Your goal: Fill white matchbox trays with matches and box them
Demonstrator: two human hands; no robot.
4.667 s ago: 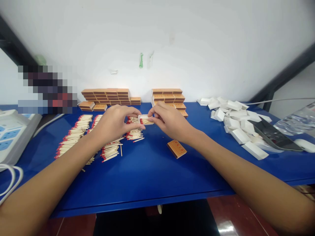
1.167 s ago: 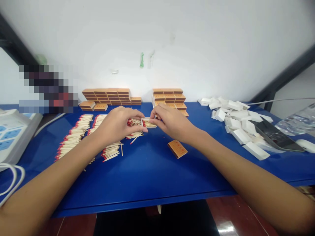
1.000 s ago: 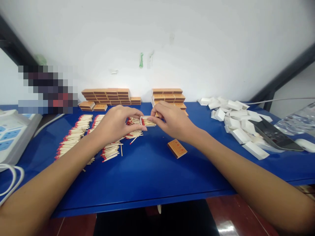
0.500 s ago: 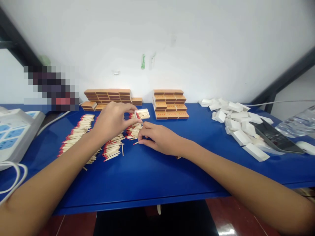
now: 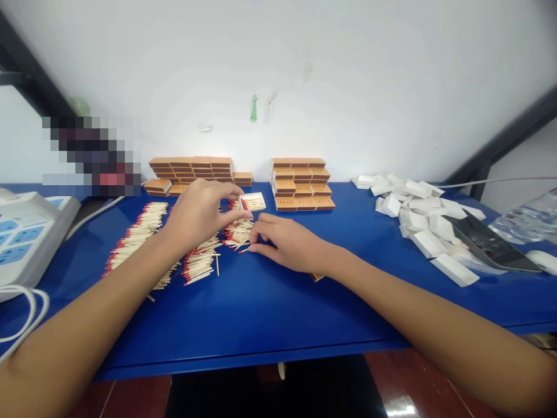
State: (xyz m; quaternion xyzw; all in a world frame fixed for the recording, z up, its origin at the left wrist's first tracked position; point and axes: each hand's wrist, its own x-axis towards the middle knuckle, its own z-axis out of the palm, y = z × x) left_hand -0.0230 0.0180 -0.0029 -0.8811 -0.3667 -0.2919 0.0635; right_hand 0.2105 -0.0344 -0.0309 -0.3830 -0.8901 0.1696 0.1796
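Note:
My left hand (image 5: 200, 212) is closed on the end of a small white matchbox tray (image 5: 257, 201), with its thumb and fingers at the left side. Red-tipped matches (image 5: 252, 203) lie inside that tray. Just to the right, my right hand (image 5: 281, 241) is closed, a single match (image 5: 244, 250) at its thumb tip, red head pointing left. Between the hands sits a pile of matches (image 5: 236, 232). Another heap of matches (image 5: 202, 261) lies below my left hand, and a long row of matches (image 5: 137, 235) is partly covered by the left forearm.
Stacked matchboxes (image 5: 191, 165) stand by the wall, and a stepped stack of matchboxes (image 5: 303, 188) is right of them. White trays (image 5: 429, 244) lie heaped at right beside a phone (image 5: 494, 244). A matchbox (image 5: 317, 277) shows under my right wrist. A power strip (image 5: 26, 238) is at left.
My right hand has shifted slightly right and up, and the match at its thumb has moved along. My left hand and the tray have stayed in place.

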